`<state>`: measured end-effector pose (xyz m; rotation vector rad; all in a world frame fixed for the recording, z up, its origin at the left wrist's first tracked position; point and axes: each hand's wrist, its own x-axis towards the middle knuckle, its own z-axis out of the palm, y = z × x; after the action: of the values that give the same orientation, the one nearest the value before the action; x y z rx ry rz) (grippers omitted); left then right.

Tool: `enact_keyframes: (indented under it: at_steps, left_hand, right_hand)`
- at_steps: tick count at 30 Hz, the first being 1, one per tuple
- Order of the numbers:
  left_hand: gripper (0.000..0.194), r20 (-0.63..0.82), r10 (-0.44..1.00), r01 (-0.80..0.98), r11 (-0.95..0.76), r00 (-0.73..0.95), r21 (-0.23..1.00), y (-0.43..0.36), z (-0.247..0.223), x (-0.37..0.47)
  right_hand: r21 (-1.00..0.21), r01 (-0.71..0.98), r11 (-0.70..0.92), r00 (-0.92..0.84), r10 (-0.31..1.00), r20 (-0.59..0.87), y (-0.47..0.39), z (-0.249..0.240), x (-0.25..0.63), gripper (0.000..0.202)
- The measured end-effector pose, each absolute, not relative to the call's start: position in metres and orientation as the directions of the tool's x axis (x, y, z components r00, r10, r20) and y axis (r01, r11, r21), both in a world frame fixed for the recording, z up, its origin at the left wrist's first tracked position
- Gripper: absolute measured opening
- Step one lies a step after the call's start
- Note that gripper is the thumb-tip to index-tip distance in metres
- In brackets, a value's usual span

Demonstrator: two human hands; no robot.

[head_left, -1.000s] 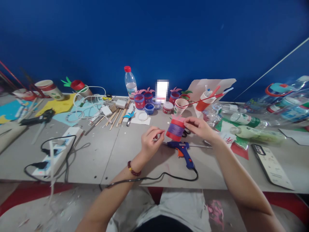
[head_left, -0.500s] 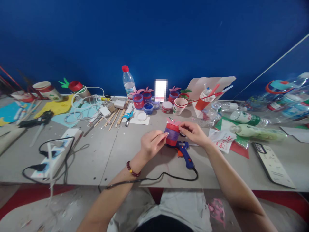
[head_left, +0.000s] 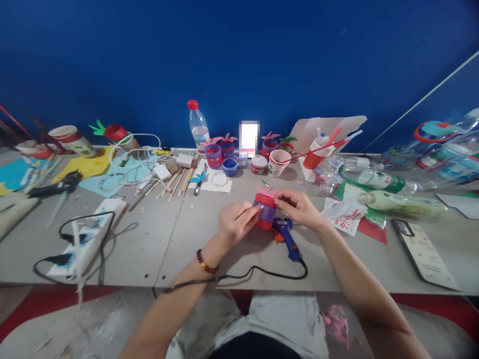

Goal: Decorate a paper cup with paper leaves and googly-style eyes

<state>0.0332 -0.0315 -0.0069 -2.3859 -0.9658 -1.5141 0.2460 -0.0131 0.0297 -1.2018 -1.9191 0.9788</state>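
Observation:
A small red cup with a purple band (head_left: 266, 212) and pink paper leaves at its top is between my hands, just above the table. My right hand (head_left: 297, 207) grips its upper right edge, thumb and fingers pinched at the rim. My left hand (head_left: 238, 219), wearing a bead bracelet, is closed in a pinch with its fingertips against the cup's left front. A tiny white spot shows at those fingertips; I cannot tell what it is. Right behind the cup lies a blue hot glue gun (head_left: 287, 237) with an orange trigger, its black cord running left.
Similar painted cups (head_left: 213, 156), a blue paint jar (head_left: 229, 167) and a paper cup (head_left: 279, 163) line the back. Plastic bottles (head_left: 385, 180) and a phone (head_left: 426, 254) lie right. A power strip (head_left: 88, 238), wooden sticks (head_left: 179, 180) and a black glue gun (head_left: 62, 184) are left.
The cup has shifted slightly down and left in the view, along with my right hand. My left fingertips have moved a little right across its front.

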Motion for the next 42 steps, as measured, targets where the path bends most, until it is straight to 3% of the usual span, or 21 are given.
enact_keyframes:
  at_steps: [21,25,28,31,33,37,42]
  left_hand:
    - [0.016,0.833,0.457,0.593,-0.778,0.311,0.206,-0.03,-0.011,0.033]
    - [0.015,0.796,0.556,0.571,-0.744,0.239,0.348,-0.031,-0.013,0.035]
    - [0.019,0.73,0.677,0.497,-0.669,0.098,0.553,-0.032,-0.011,0.037]
    - [0.037,0.524,0.851,0.297,-0.494,-0.026,0.817,-0.029,-0.008,0.04]
    - [0.041,0.369,0.93,0.117,-0.365,-0.007,0.924,-0.027,-0.007,0.041]
    - [0.043,0.186,0.974,-0.086,-0.176,0.126,0.981,-0.025,-0.007,0.043]
    - [0.049,0.125,0.969,-0.109,-0.103,0.215,0.989,-0.026,-0.008,0.044]
  right_hand:
    - [-0.874,0.409,0.263,-0.32,0.938,0.132,-0.013,0.025,0.248,0.027]
    - [-0.877,0.4,0.268,-0.318,0.938,0.142,-0.012,0.023,0.249,0.026]
    - [-0.87,0.406,0.279,-0.309,0.938,0.157,-0.013,0.023,0.248,0.025]
    - [-0.863,0.404,0.304,-0.302,0.935,0.188,-0.014,0.024,0.246,0.023]
    - [-0.861,0.388,0.328,-0.3,0.928,0.219,-0.014,0.025,0.245,0.022]
    - [-0.859,0.366,0.36,-0.291,0.92,0.261,-0.016,0.023,0.243,0.019]
    - [-0.859,0.352,0.373,-0.286,0.916,0.281,-0.017,0.018,0.242,0.017]
